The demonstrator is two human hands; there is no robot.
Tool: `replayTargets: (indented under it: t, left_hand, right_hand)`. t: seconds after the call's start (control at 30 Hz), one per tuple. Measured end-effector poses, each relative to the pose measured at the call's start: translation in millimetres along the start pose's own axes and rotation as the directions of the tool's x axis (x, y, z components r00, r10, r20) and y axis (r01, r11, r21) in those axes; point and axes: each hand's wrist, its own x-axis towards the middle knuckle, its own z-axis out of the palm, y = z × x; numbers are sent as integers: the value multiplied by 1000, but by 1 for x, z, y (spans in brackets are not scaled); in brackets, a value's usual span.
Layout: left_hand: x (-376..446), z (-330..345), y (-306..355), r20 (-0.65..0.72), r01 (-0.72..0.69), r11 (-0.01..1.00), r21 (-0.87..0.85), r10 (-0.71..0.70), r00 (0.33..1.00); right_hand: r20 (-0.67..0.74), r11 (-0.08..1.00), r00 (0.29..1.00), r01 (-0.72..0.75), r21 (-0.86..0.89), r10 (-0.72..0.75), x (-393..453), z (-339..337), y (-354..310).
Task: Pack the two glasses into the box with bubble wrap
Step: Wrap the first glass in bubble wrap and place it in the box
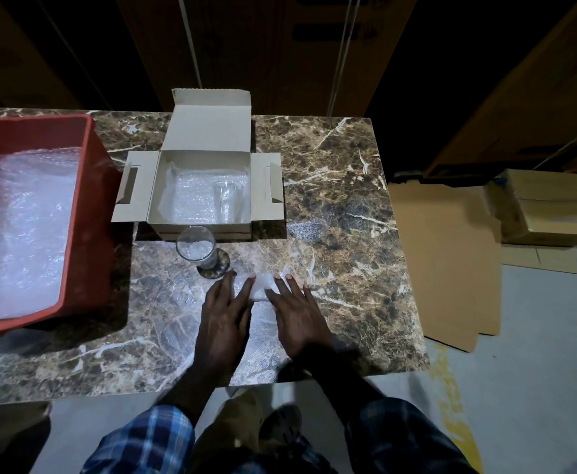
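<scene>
A brown marble-patterned table (331,186) with pale veins filled the middle of the view under dim light, with dark wooden panels behind it and a grey floor in front and to the right. On that floor, to the right of the table, lay flattened cardboard sheets (448,254) and, farther right, a stack of closed cartons (550,206). A red plastic crate (85,217) sat on the table's left side, holding a heap of bubble wrap (23,220). Near the table's far edge stood the open cardboard box (208,131), its lid tilted up and back and its side flaps spread flat. It was lined with bubble wrap, and one glass (227,200) lay on its side in the right part of the box, its long axis running from far to near; which end was the mouth could not be told. The second glass (196,248) stood upright on the table just in front of the box, mouth upward, slightly left of centre. A clear bubble wrap sheet (263,323) was spread on the table before the person, reaching to the near edge. The left hand (224,316) and the right hand (297,316) both lay flat on this sheet, fingers straight and spread, pressing it down and gripping nothing. Blue checked sleeves (150,439) showed at the bottom.
</scene>
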Motion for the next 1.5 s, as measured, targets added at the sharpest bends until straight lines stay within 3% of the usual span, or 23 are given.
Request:
replayTargets:
  t: [0.13,0.3,0.4,0.53,0.6,0.73,0.87,1.0,1.1,1.23,1.37,1.43,1.5]
  left_hand:
    - [-2,-10,3,66,-151,966,211,140,988]
    - [-4,-10,6,143,-253,889,382,214,966]
    - [-7,-10,3,202,-242,873,423,170,965]
    - [-9,-12,5,250,-193,885,423,90,964]
    - [-9,-13,6,253,-180,893,412,77,964]
    - [-9,-14,6,288,-185,893,411,65,955]
    - [-10,-12,9,302,-152,901,406,25,953]
    - [-10,-10,10,335,-119,914,387,-19,942]
    - [-11,-11,4,363,-144,930,338,13,932]
    - [-16,-7,-14,375,-178,961,212,88,923]
    - [-18,-5,-27,347,-176,981,85,136,928]
    - [-18,-9,-22,267,-121,992,-39,127,955]
    - [-15,-14,-13,198,21,984,-176,15,980]
  right_hand:
    - [39,993,998,-49,111,45,7,-9,-7]
    - [-77,988,997,5,156,7,9,-12,-11]
    - [2,945,977,-206,255,213,9,-9,-11]
    - [-231,891,878,-348,293,419,10,-5,-14]
    - [-270,842,813,-421,338,515,12,-6,-17]
    - [-86,732,757,-588,344,648,20,-9,-19]
    - [-16,728,772,-593,344,636,29,-17,-21]
    - [-81,713,785,-507,485,614,31,-20,-37]
    - [-181,765,827,-377,523,532,29,-15,-51]
    - [-253,844,893,-212,492,371,27,-9,-64]
    - [-159,894,957,-158,420,244,24,1,-67]
    - [-130,906,969,-144,397,211,23,3,-67]
    - [-120,919,976,-126,373,183,22,3,-65]
